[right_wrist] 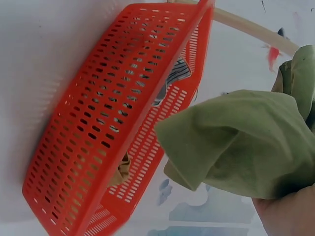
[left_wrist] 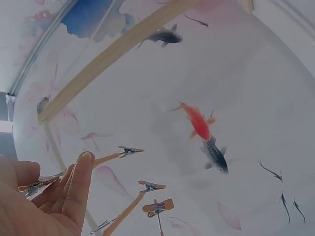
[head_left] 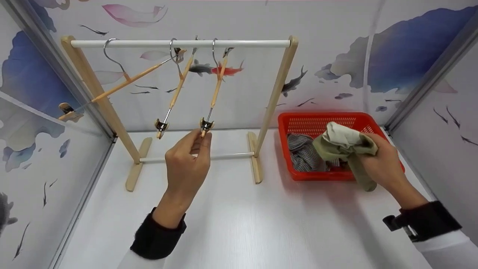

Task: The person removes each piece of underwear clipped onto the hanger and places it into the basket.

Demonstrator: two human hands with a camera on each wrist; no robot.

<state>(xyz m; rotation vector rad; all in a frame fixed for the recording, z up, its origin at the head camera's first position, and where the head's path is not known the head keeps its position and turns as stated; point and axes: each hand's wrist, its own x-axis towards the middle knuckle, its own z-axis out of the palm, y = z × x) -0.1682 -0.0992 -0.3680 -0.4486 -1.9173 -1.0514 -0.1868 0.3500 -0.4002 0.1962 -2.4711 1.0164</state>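
Observation:
In the head view my left hand (head_left: 188,160) pinches the near clip (head_left: 206,126) of the rightmost hanger (head_left: 217,86) between thumb and fingers. That hanger hangs by its metal hook from the white rod (head_left: 246,44) of a small wooden rack. My right hand (head_left: 384,160) grips a bunched olive-green cloth garment (head_left: 336,145) with a paler side, held above the front of the red basket (head_left: 328,175). From the right wrist, the green garment (right_wrist: 241,142) droops in loose folds beside the basket, covering most of the fingers.
Two more clip hangers, one in the middle (head_left: 178,89) and one at the left (head_left: 127,80), hang from the rod. Grey striped cloth (head_left: 304,153) lies in the basket, along with a brown piece (right_wrist: 120,172). The rack's wooden feet (head_left: 255,160) stand on the white table (head_left: 242,224).

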